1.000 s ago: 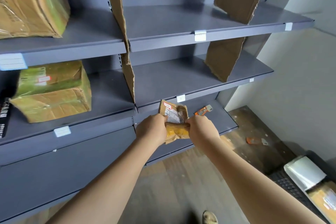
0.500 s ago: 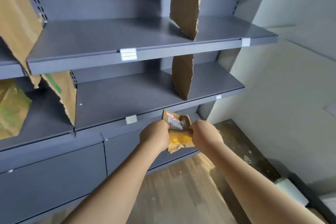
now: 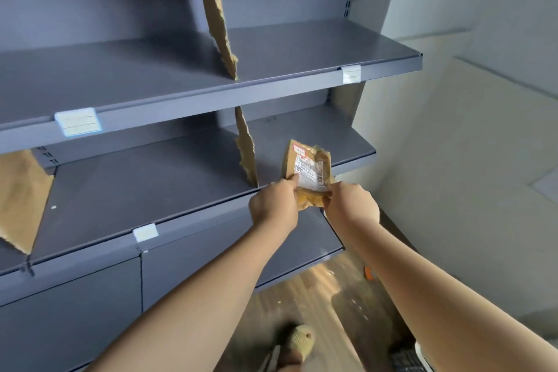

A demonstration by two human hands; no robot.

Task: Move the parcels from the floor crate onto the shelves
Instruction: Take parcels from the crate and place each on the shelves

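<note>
Head view: left hand (image 3: 273, 205) and right hand (image 3: 351, 205) pinch the upright parcel (image 3: 308, 174) (label facing the camera), long axis vertical.

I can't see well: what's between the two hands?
In the head view, a parcel sits between them, its lower edge gripped by the left hand and the right hand.

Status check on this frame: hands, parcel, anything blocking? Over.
Both gripping: left hand and right hand on the parcel, lower end. Parcel upright at the shelf front, right of the divider. Nothing seen blocking that bay.
</note>
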